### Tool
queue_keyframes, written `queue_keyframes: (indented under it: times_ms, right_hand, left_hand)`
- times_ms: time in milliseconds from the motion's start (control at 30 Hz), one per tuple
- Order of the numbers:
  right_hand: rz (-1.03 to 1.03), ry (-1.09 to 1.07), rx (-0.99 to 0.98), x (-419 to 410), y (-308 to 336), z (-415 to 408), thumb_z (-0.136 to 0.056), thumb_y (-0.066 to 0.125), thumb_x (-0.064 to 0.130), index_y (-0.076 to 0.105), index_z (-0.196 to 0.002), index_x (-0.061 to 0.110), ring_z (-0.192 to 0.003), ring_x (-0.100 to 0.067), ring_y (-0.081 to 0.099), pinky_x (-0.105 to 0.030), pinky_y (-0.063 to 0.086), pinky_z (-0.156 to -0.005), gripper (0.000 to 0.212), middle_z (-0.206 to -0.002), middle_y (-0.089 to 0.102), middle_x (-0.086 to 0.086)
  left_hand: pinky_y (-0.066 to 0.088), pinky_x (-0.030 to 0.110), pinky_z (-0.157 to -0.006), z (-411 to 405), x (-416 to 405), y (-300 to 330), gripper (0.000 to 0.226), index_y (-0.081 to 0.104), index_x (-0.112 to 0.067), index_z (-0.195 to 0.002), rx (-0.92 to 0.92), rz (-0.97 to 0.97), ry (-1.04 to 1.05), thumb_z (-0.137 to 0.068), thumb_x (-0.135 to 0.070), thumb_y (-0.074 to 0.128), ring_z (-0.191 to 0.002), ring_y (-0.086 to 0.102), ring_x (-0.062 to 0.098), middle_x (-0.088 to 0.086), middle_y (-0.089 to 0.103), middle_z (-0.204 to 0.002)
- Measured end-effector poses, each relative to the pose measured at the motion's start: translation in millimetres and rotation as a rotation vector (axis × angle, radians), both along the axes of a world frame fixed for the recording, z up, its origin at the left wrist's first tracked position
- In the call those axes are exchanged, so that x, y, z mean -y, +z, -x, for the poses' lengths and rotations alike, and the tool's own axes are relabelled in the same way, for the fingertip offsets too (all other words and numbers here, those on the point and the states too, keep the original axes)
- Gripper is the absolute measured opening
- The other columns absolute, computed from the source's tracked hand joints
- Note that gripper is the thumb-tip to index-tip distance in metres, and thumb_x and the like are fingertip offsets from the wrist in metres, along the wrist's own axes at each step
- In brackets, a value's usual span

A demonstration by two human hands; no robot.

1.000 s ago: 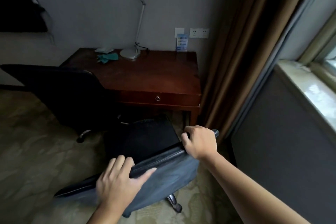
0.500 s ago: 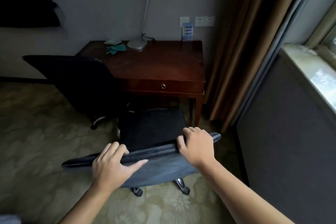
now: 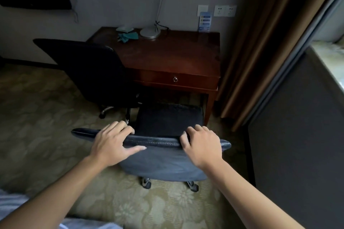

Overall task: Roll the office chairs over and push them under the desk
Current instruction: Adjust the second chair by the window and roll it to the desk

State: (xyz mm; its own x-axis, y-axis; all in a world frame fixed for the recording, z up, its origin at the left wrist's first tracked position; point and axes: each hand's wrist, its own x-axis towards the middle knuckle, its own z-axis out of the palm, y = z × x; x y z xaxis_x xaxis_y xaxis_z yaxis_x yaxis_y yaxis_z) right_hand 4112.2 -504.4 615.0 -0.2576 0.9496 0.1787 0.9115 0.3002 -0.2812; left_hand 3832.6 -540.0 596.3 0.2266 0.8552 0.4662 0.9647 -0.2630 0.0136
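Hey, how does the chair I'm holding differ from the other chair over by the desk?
The near chair has both hands on its backrest top, left hand and right hand; the far chair is untouched. The near chair looks grey-blue, the far chair black. The near chair's seat points at the open space under the desk; the far chair stands at the desk's left end, angled. Both roll on castor bases.
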Motion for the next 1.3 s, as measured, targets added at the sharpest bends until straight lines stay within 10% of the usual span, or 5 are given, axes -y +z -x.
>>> queue_keyframes:
  times_ms: [633,1300]
  right_hand:
    - [-0.253,-0.067,-0.021,-45.5,-9.9,27.4,-0.085,0.043,0.025,0.039,-0.053,0.019,-0.043,-0.022,0.047,-0.03,0.032,-0.047,0.033,-0.048,0.048,0.002]
    - [-0.379,-0.163,-0.028,-264.0,-15.2,52.1,-0.084,0.039,0.024,0.048,-0.048,0.013,-0.041,-0.031,0.053,-0.024,0.02,-0.05,0.038,-0.047,0.057,-0.007]
  left_hand:
    - [0.044,0.035,-0.05,32.2,-75.4,-9.8,0.063,0.056,-0.013,-0.063,-0.056,-0.228,-0.174,-0.077,-0.074,0.059,-0.056,0.052,0.024,0.001,0.05,-0.062]
    - [0.042,0.029,-0.052,38.5,-272.3,-4.0,0.063,0.057,-0.013,-0.067,0.008,-0.25,-0.07,-0.079,-0.075,0.058,-0.059,0.054,0.02,0.001,0.052,-0.064]
